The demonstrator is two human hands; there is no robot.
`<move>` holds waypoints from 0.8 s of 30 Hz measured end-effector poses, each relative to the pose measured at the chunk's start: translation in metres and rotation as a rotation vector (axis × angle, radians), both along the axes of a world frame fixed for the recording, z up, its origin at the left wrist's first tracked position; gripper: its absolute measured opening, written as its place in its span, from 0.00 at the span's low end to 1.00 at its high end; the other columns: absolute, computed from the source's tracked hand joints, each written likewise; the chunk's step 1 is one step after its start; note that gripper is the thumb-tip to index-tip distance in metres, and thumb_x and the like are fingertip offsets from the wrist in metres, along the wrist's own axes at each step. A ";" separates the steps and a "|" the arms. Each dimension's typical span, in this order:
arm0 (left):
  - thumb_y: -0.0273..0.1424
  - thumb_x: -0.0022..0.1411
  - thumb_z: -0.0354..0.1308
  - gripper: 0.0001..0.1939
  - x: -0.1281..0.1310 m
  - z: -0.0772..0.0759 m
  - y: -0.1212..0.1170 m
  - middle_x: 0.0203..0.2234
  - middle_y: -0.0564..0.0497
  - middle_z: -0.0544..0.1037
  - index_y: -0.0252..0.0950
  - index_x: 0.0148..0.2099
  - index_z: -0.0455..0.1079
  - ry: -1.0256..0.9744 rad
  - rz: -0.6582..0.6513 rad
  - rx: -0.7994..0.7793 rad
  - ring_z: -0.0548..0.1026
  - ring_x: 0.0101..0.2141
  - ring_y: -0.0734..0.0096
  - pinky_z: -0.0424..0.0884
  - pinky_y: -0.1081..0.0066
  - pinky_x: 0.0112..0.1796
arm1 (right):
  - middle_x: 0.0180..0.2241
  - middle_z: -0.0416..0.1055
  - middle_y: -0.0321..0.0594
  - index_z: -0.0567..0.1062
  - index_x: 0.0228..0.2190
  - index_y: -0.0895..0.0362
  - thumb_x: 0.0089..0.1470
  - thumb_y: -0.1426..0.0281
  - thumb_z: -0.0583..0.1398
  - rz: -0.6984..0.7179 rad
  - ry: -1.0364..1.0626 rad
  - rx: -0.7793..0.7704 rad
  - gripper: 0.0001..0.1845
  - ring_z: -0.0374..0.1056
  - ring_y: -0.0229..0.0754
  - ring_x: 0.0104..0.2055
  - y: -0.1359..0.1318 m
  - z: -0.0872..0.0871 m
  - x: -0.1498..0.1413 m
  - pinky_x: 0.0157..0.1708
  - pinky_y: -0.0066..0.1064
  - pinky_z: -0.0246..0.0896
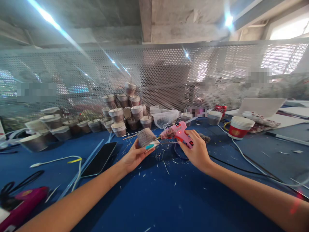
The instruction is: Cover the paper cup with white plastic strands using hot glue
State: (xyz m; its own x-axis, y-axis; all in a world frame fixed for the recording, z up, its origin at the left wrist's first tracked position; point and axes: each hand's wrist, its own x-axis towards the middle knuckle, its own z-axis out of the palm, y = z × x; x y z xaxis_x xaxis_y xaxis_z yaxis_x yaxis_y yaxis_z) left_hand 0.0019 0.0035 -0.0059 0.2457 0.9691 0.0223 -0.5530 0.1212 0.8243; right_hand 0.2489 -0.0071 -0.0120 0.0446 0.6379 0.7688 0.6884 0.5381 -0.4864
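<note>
the left hand (135,156) is closed around a small gray pot (146,138), with the thumb, which has a bright blue-green nail, pressed on its side. the pot is tipped over, with its white rim (154,145) toward the right hand (196,149). it is in the middle, over the blue surface (154,199). the right hand is wrapped around the handle of a pink glue gun (180,132), which has a little red light on it. the gun's tip points left at the pot, very near the rim, but i cannot tell if they touch. thin white bits (165,162) lie all over the surface under and around the hands. a black phone (100,159) lies flat to the left, and a white cord (78,167) with a yellow band is just beside it. at the near left corner is a dark pink thing (26,204) with a black strap. behind the left hand, lots of small pots (118,116) are piled up, and more pots (51,124) stand in a bunch at the far left. to the right is a stack of red and white paper cups (240,128), with a red can (221,110) behind it. a gray wall with tiny holes (164,74) stands at the back.
</note>
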 end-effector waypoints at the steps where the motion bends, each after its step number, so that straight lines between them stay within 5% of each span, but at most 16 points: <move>1: 0.12 0.45 0.61 0.38 0.000 0.000 0.000 0.44 0.44 0.76 0.37 0.57 0.58 -0.002 0.002 -0.001 0.76 0.46 0.56 0.65 0.55 0.54 | 0.37 0.69 0.44 0.69 0.39 0.57 0.51 0.67 0.58 0.000 0.001 0.003 0.12 0.68 0.44 0.33 0.000 0.000 0.000 0.33 0.36 0.65; 24: 0.14 0.46 0.62 0.39 0.001 0.000 -0.002 0.45 0.45 0.75 0.39 0.59 0.57 -0.012 -0.069 0.004 0.72 0.50 0.51 0.62 0.47 0.55 | 0.36 0.69 0.44 0.69 0.38 0.57 0.51 0.67 0.58 -0.022 0.002 -0.002 0.12 0.67 0.43 0.33 -0.002 0.002 0.003 0.33 0.35 0.64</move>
